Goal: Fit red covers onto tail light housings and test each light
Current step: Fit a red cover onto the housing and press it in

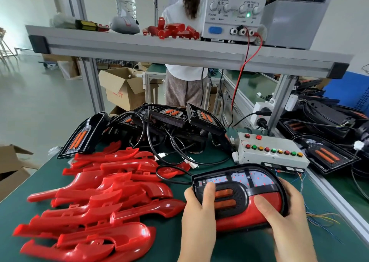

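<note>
Housing (237, 193) sits just in front of the button box (273, 152), over the green surface (179, 241); resting or lifted, cannot tell; red cover (233, 223) seated over its near half, below a black bar; pale panel along the far edge shows small red dots; two orange bars in a black oval at the middle.

Left grip (197, 205) curled round the housing's left end, thumb on top beside the orange bars; right grip (289, 217) curled round the right end, thumb pressed on the cover, fingers under the rim.

Black cable (165, 174) leaves the housing's left end and loops off left of the box.

Loose covers (95, 201) heaped well left of the box, overlapping; bare housings (159, 126) piled with tangled leads left of and behind the box; more housings (327, 156) just right of it.

Box carries a row of red, green and yellow buttons; power supply (231, 10) on the shelf above the box, green lamp lit; red lead (239, 78) drops from it toward the box; a person (183, 82) stands beyond the shelf.
</note>
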